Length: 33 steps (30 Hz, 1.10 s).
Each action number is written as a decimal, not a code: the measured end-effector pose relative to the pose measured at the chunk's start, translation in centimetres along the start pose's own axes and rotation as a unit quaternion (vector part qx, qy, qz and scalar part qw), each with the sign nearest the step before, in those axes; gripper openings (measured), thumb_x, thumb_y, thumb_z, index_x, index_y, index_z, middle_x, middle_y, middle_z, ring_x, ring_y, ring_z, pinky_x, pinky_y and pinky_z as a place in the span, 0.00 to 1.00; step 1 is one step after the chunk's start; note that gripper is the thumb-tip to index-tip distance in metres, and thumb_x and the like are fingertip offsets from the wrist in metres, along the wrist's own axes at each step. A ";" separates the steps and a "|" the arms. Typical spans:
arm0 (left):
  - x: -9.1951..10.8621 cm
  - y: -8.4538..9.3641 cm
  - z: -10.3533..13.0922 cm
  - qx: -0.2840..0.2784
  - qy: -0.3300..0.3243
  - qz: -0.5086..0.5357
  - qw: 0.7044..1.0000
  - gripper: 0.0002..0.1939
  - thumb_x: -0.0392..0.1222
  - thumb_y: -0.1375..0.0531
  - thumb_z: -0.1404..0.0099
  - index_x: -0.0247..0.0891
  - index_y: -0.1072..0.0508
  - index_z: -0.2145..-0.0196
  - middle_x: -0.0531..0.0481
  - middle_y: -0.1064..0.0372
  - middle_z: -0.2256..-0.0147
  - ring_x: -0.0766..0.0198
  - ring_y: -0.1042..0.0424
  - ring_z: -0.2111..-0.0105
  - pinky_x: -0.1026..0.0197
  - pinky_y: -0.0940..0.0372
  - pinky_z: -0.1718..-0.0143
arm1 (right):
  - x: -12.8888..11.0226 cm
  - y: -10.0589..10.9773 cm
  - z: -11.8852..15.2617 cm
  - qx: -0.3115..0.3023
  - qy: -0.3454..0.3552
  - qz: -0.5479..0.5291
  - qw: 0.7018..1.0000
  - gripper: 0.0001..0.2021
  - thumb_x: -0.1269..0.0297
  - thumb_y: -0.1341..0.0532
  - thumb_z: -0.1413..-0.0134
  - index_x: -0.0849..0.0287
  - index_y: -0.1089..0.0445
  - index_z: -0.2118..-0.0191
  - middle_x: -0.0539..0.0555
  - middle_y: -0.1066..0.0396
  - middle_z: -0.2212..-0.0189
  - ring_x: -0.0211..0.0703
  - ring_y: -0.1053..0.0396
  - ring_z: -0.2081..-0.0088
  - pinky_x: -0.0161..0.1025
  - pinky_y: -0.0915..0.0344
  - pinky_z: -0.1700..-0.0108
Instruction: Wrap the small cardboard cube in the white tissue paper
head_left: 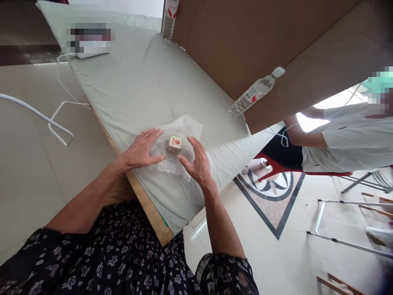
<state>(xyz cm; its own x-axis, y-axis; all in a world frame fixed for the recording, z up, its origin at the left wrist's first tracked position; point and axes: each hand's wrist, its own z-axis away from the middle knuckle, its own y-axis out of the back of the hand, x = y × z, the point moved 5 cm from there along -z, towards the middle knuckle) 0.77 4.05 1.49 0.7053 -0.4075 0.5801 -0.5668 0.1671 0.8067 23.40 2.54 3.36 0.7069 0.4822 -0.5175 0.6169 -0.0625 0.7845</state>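
Observation:
A small cream-coloured box [174, 144] with red print sits on a sheet of bubble wrap [184, 125], which lies spread on the cloth-covered table. To the left of the box is my left hand [141, 149], its thumb and fingers apart, resting at the edge of the wrap. On the other side, my right hand [196, 159] is held with fingers spread and thumb pointing toward the box. Neither hand grips the box; a gap shows between it and the fingers on both sides.
A large brown cardboard panel [227, 45] stands across the table's far side, with a water bottle [256, 92] against it and another bottle [170, 20] farther back. White cables [63, 102] hang off the left edge. Beyond the cardboard, a person [346, 139] sits at right.

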 end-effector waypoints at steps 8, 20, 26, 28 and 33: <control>2.4 -0.9 4.6 -0.006 -0.085 -0.092 0.992 0.35 0.48 0.35 0.39 0.40 0.32 0.35 0.36 0.43 0.29 0.37 0.49 0.27 0.34 0.51 0.28 | -3.1 -1.2 5.0 -0.027 0.099 0.128 0.986 0.13 0.71 0.41 0.36 0.57 0.25 0.49 0.62 0.24 0.42 0.54 0.27 0.42 0.54 0.35 0.40; 3.4 0.7 -1.3 0.115 0.033 0.058 0.991 0.07 0.44 0.39 0.34 0.41 0.22 0.64 0.43 0.23 0.43 0.49 0.27 0.41 0.44 0.36 0.37 | -0.1 0.8 -0.9 0.069 -0.083 -0.092 0.990 0.06 0.59 0.39 0.38 0.52 0.28 0.66 0.57 0.20 0.53 0.51 0.23 0.49 0.51 0.32 0.44; 2.8 0.0 -3.7 0.131 0.104 0.182 0.969 0.15 0.54 0.37 0.38 0.38 0.23 0.65 0.43 0.20 0.56 0.55 0.24 0.59 0.55 0.32 0.57 | 2.4 -0.9 -3.4 0.040 -0.158 -0.237 0.958 0.11 0.54 0.37 0.45 0.54 0.32 0.70 0.58 0.20 0.54 0.49 0.23 0.52 0.47 0.30 0.47; 2.6 -0.4 -4.1 0.130 0.122 0.210 0.961 0.18 0.55 0.37 0.40 0.37 0.22 0.61 0.48 0.22 0.65 0.60 0.28 0.67 0.57 0.34 0.62 | 2.9 -1.6 -3.6 0.029 -0.172 -0.259 0.950 0.11 0.53 0.37 0.45 0.54 0.33 0.70 0.57 0.20 0.55 0.47 0.24 0.56 0.44 0.30 0.51; 2.2 -0.9 -4.2 0.130 0.131 0.280 0.942 0.16 0.54 0.35 0.45 0.37 0.24 0.68 0.53 0.30 0.72 0.64 0.35 0.71 0.61 0.39 0.68 | 2.7 -2.1 -3.2 0.034 -0.184 -0.274 0.943 0.11 0.53 0.37 0.46 0.54 0.33 0.71 0.53 0.21 0.61 0.43 0.27 0.61 0.41 0.31 0.56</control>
<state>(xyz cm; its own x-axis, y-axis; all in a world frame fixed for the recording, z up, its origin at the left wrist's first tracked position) 4.59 6.74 2.55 0.3257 -0.0787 0.9422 -0.9426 0.0505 0.3300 22.96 6.80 1.43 0.3408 0.1225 -0.9321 0.9362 0.0462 0.3484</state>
